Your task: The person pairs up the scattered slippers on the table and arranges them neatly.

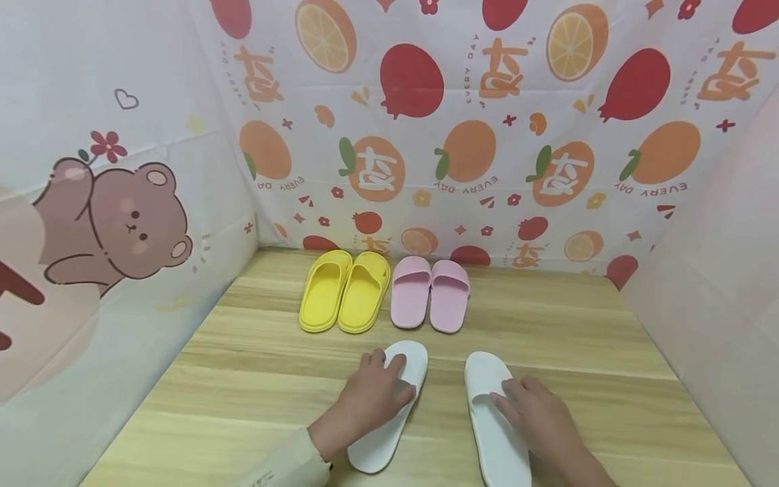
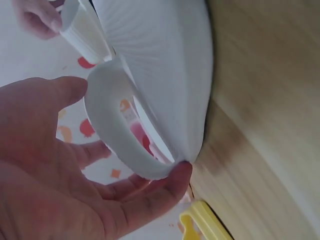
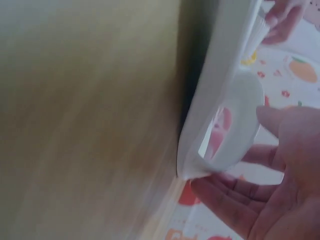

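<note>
Two white slippers lie side by side with toes pointing away from me, a gap between them. My left hand (image 1: 370, 396) holds the left white slipper (image 1: 377, 448) over its strap (image 2: 112, 115); in the left wrist view the thumb meets one edge of the strap and a fingertip reaches the side of the sole. On the right white slipper (image 1: 502, 443), my right hand (image 1: 544, 416) grips the strap (image 3: 242, 120) in much the same way. A dark shadow shows beneath that slipper's sole (image 3: 215, 90) in the right wrist view. The fingers partly hide both straps in the head view.
Farther back stand a yellow pair of slippers (image 1: 320, 297) and, right of it, a pink pair (image 1: 410, 297). Behind them rises a fruit-printed cloth (image 1: 420, 155). A bear-printed cloth (image 1: 136, 223) bounds the left side, a pale wall the right. The surface is wood-grained (image 1: 243, 406).
</note>
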A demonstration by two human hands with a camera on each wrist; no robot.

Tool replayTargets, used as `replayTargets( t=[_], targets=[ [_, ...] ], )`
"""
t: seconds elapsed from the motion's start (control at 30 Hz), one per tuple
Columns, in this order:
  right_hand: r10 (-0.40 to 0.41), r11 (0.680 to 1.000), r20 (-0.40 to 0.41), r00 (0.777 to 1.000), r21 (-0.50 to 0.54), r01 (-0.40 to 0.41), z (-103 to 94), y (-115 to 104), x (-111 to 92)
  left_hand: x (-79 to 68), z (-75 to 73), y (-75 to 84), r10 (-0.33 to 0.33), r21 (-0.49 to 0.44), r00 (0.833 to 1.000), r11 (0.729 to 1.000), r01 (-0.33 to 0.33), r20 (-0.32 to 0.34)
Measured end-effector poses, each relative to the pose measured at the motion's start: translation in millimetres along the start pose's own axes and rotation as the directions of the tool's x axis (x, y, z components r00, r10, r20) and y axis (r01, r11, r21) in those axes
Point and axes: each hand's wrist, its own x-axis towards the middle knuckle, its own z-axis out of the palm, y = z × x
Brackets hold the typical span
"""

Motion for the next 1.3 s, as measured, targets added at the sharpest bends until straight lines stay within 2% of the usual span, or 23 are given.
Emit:
replayTargets(
  t=[0.27,0.43,0.7,0.87,1.0,1.13,1.2,1.3],
  targets=[
    [-0.038,0.998,-0.050,0.998,-0.053,0.036,9.8,-21.9,9.4,8.2,13.7,23.1,-0.055,0.018,0.997,0.998,0.056,-0.054],
    [-0.038,0.997,-0.075,0.996,-0.073,0.033,12.9,-28.2,11.7,12.1,18.5,33.7,-0.060,0.042,0.995,0.997,0.063,-0.077],
    [-0.117,0.991,-0.142,0.983,-0.086,0.105,14.3,-38.0,15.0,16.7,25.8,38.8,-0.034,0.109,0.988,0.993,0.050,-0.149],
    [-0.127,0.990,-0.152,0.980,-0.083,0.116,16.4,-38.5,14.1,18.3,28.9,39.1,-0.035,0.130,0.988,0.990,0.055,-0.152],
    [-0.052,0.998,-0.073,0.996,-0.041,0.049,14.8,-40.3,10.4,16.3,24.7,39.5,-0.043,0.108,0.993,0.993,0.054,-0.107],
    [0.030,0.999,0.040,0.999,0.038,-0.032,14.4,-49.7,2.5,1.8,16.2,34.5,-0.008,0.056,0.998,0.998,0.011,-0.059],
    [0.027,0.997,0.066,0.997,0.070,-0.031,14.4,-55.2,-1.8,-7.8,13.4,31.5,0.028,0.028,0.999,0.999,-0.026,-0.046],
    [-0.022,0.997,0.073,0.997,0.076,0.017,14.1,-60.5,-6.8,-17.4,12.9,29.1,0.059,-0.017,0.998,0.998,-0.059,0.001]
  ],
)
